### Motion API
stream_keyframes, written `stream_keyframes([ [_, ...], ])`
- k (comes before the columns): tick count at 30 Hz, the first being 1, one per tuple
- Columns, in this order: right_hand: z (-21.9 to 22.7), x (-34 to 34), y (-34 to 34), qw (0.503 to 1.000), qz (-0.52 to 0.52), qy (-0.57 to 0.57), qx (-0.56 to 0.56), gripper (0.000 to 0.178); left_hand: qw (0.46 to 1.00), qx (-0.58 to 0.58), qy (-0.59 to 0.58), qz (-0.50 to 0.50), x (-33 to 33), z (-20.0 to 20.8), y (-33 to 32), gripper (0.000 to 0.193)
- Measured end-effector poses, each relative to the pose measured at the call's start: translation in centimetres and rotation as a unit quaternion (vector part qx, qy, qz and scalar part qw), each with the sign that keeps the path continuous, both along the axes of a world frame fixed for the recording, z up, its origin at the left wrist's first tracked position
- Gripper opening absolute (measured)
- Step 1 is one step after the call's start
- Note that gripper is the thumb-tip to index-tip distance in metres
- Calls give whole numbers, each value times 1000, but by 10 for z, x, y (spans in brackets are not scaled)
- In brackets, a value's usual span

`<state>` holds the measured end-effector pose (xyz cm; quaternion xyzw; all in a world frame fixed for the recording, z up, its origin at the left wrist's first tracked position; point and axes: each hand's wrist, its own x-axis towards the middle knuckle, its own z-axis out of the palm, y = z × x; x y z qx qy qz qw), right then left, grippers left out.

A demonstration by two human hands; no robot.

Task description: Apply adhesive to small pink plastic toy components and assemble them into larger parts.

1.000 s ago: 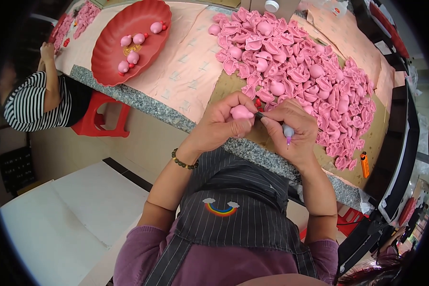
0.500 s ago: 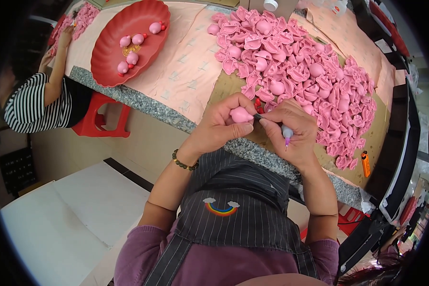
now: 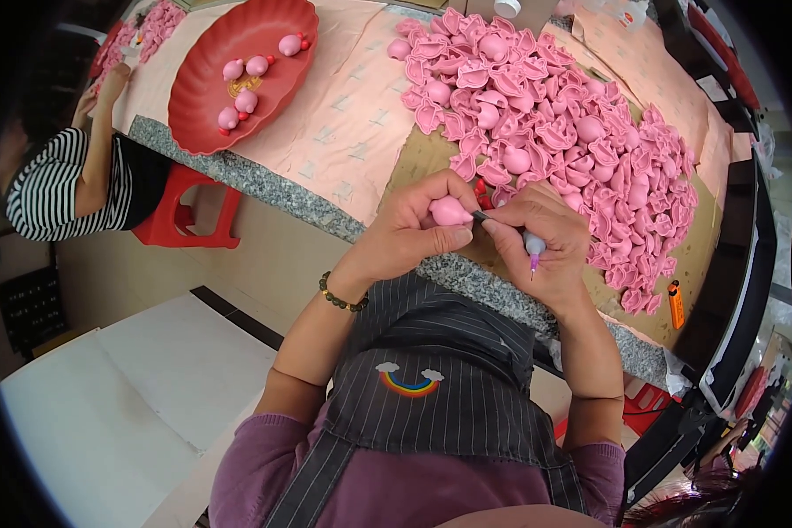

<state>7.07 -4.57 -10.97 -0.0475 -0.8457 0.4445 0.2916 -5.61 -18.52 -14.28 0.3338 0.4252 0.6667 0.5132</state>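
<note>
A round pink rubbery piece with a small pointed end (image 3: 450, 211) sits between the thumb and fingers of my left hand (image 3: 407, 231), which is closed on it. My right hand (image 3: 550, 233) is closed too. A small black tip (image 3: 480, 216) pokes from its thumb and fingertips and meets or nearly meets the pointed end. Also in that hand is a small pale bottle with a purple needle nozzle (image 3: 534, 248), pointing toward me. Whether the black tip belongs to a separate tool is hidden. Just behind the fingers lie small red pieces (image 3: 481, 187).
A large heap of pink cup-like pieces and balls (image 3: 546, 114) covers the cardboard ahead and right. At the left stands a red scalloped tray (image 3: 189, 110) with several pink balls bearing red bits. An orange lighter (image 3: 675, 304) lies right. A person in stripes (image 3: 57, 189) works far left.
My hands keep nearly the same hold, with the pink piece and black tip still together. The whole view has shifted slightly. At the far left, the other person's hand has moved a little.
</note>
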Motion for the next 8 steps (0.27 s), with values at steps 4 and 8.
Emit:
stream_keyframes([
  [4,0,0,0,1000,7,0,-3,7,1000,5,-24,-12,-1,0,0,20],
  [8,0,0,0,1000,4,-3,4,8,1000,0,-10,-8,-1,-1,0,20],
])
